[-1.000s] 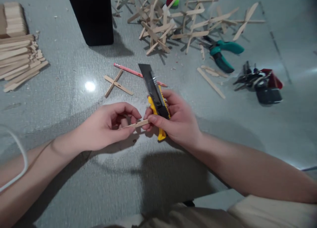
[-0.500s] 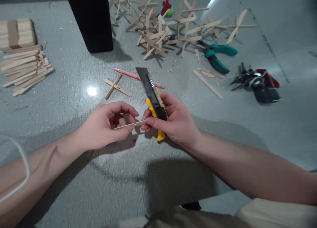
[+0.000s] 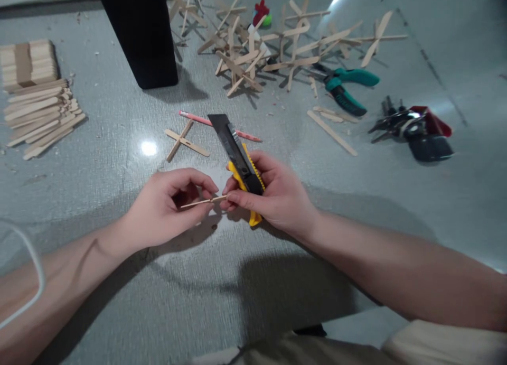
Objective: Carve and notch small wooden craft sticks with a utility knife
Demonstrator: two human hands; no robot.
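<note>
A thin wooden craft stick [image 3: 200, 202], seen nearly edge-on with a small notch near its middle, spans my two hands. My left hand [image 3: 166, 204] is closed on its left part, thumb below and fingers curled above. With thumb and fingertips, my right hand [image 3: 273, 198] pinches the stick's right end. The same hand also grips a yellow and black utility knife [image 3: 240, 167], its wide blade pointing up and left. Just beyond my hands lie two crossed craft sticks [image 3: 186, 142], one with a slot, and a pink pencil [image 3: 247, 136], partly covered by the knife.
Loose craft sticks [image 3: 43, 114] and a banded bundle [image 3: 35, 61] lie at left. A tall black object [image 3: 146, 43] stands behind. Joined sticks [image 3: 237, 64] spread across the back, near teal-handled pliers [image 3: 352, 78]. Keys [image 3: 400, 122] and a single stick [image 3: 331, 133] lie at right.
My right hand and the knife have shifted slightly left and down. The craft stick has rolled to show more of its edge. Both hands keep their hold.
</note>
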